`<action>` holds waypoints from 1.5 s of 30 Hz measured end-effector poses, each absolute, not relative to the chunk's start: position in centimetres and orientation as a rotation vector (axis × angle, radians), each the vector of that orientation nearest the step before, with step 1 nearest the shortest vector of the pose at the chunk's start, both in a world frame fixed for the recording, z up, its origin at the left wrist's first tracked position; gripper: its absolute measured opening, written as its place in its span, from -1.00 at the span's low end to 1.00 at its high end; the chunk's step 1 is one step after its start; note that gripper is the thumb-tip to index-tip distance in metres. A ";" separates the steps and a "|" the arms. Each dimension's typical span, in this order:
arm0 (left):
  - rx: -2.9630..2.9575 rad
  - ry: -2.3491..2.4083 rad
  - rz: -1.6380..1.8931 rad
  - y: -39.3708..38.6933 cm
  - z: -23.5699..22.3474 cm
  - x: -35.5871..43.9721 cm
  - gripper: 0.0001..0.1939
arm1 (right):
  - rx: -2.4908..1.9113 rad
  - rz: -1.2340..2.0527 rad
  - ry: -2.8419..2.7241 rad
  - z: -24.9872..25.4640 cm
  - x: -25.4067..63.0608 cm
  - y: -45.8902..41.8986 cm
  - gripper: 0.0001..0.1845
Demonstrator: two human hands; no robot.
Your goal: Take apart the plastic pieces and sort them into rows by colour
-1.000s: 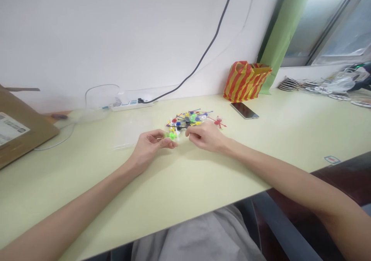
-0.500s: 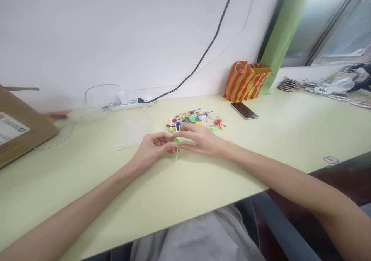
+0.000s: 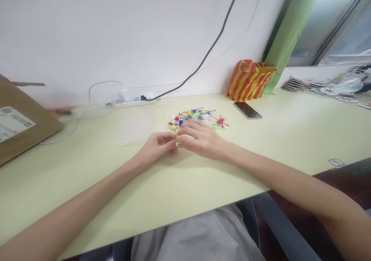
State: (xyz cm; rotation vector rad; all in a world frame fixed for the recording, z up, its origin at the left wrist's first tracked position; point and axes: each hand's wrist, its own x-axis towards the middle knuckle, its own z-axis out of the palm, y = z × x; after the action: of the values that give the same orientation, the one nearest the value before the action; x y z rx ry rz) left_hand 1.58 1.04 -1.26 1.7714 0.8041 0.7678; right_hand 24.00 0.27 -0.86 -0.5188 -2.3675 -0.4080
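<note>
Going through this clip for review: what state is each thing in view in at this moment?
Left hand: fingers closed on the green plastic piece
Right hand: fingers curled, meeting the left hand; whether they hold the piece is hidden
Coloured plastic pieces: loose heap on the desk
Phone: lying flat, screen dark
Red-and-yellow striped plastic bag: standing upright
Power strip: black cable plugged in

Two bare forearms reach in from the lower corners, the left forearm (image 3: 78, 203) and the right forearm (image 3: 278, 176) angling inward. The left hand (image 3: 158, 147) curls its fingers together, thumb up. The right hand (image 3: 203, 139) arches palm-down, its fingertips (image 3: 181, 142) touching the left fingertips.
</note>
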 end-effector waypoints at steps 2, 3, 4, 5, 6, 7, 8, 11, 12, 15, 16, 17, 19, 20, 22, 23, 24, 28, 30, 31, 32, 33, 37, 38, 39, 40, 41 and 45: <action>1.771 0.792 0.744 1.2 -1.5 1.4 -0.67 | -0.522 -0.398 -2.364 -1.2 23.7 0.3 -0.77; 1.769 0.797 0.742 1.3 -1.6 1.3 -0.66 | -0.535 -0.382 -2.351 -1.4 23.6 0.3 -0.76; 1.764 0.807 0.742 1.3 -1.6 1.3 -0.66 | -0.554 -0.357 -2.334 -1.5 23.5 0.3 -0.76; 1.752 0.814 0.748 1.3 -1.6 1.4 -0.65 | -0.578 -0.318 -2.317 -1.7 23.5 0.4 -0.75; 1.734 0.816 0.752 1.2 -1.6 1.4 -0.64 | -0.605 -0.263 -2.299 -1.7 23.4 0.4 -0.75; 1.713 0.812 0.757 1.2 -1.5 1.5 -0.63 | -0.629 -0.192 -2.281 -1.7 23.5 0.3 -0.75; 1.692 0.804 0.760 1.1 -1.5 1.5 -0.63 | -0.644 -0.108 -2.263 -1.7 23.5 0.3 -0.76; 1.646 0.787 0.769 1.1 -1.4 1.7 -0.63 | -0.620 0.172 -2.211 -1.5 23.6 0.1 -0.82; 1.637 0.785 0.771 1.1 -1.4 1.7 -0.64 | -0.604 0.247 -2.193 -1.4 23.7 0.1 -0.85; 1.621 0.771 0.773 1.2 -1.4 1.7 -0.66 | -0.597 0.384 -2.150 -1.3 23.7 -0.1 -0.93; 1.621 0.767 0.771 1.3 -1.4 1.7 -0.66 | -0.606 0.414 -2.136 -1.3 23.6 -0.1 -0.94; 1.624 0.763 0.769 1.3 -1.5 1.6 -0.66 | -0.615 0.442 -2.123 -1.3 23.5 -0.1 -0.94; 1.635 0.762 0.771 1.3 -1.6 1.6 -0.65 | -0.634 0.497 -2.095 -1.4 23.3 -0.2 -0.94; 1.644 0.763 0.768 1.3 -1.6 1.5 -0.64 | -0.642 0.524 -2.085 -1.5 23.3 -0.1 -0.94; 1.663 0.767 0.764 1.3 -1.7 1.5 -0.62 | -0.663 0.559 -2.082 -1.6 23.2 -0.1 -0.95; 1.672 0.771 0.765 1.4 -1.7 1.5 -0.60 | -0.676 0.564 -2.089 -1.7 23.3 -0.1 -0.95; 1.680 0.775 0.768 1.4 -1.7 1.5 -0.59 | -0.689 0.562 -2.102 -1.7 23.3 0.0 -0.94; 1.726 0.806 0.772 1.3 -1.4 1.7 -0.60 | -0.698 0.542 -2.154 -1.8 23.5 0.2 -0.94; 1.753 0.821 0.775 1.1 -1.1 1.7 -0.62 | -0.669 0.593 -2.157 -1.7 23.6 0.2 -0.94; 1.769 0.824 0.779 1.0 -0.9 1.8 -0.63 | -0.652 0.638 -2.154 -1.6 23.7 0.2 -0.95; 1.788 0.824 0.783 0.9 -0.8 1.8 -0.64 | -0.638 0.690 -2.152 -1.4 23.7 0.2 -0.96; 1.811 0.822 0.785 0.9 -0.7 1.8 -0.66 | -0.627 0.741 -2.149 -1.3 23.7 0.1 -0.95; 1.861 0.806 0.762 0.7 -0.6 1.7 -0.71 | -0.582 0.928 -2.138 -0.9 23.9 -0.1 -0.90; 1.859 0.797 0.741 0.7 -0.6 1.7 -0.72 | -0.562 0.994 -2.135 -0.9 23.9 -0.1 -0.90; 1.858 0.786 0.714 0.7 -0.6 1.6 -0.72 | -0.542 1.069 -2.128 -0.9 23.9 -0.1 -0.88; 1.857 0.774 0.685 0.7 -0.6 1.6 -0.72 | -0.525 1.147 -2.117 -0.9 24.0 0.0 -0.86; 1.857 0.763 0.656 0.7 -0.5 1.6 -0.72 | -0.512 1.217 -2.101 -0.9 24.0 0.0 -0.83; 1.840 0.745 0.568 0.7 -0.3 1.5 -0.73 | -0.480 1.388 -2.037 -1.2 24.1 0.2 -0.72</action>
State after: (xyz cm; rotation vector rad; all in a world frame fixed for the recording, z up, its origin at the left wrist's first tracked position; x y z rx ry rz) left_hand 1.47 0.71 -0.33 1.8403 0.7449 0.5680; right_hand 24.06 0.18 -1.20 -0.4800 -2.0368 1.3880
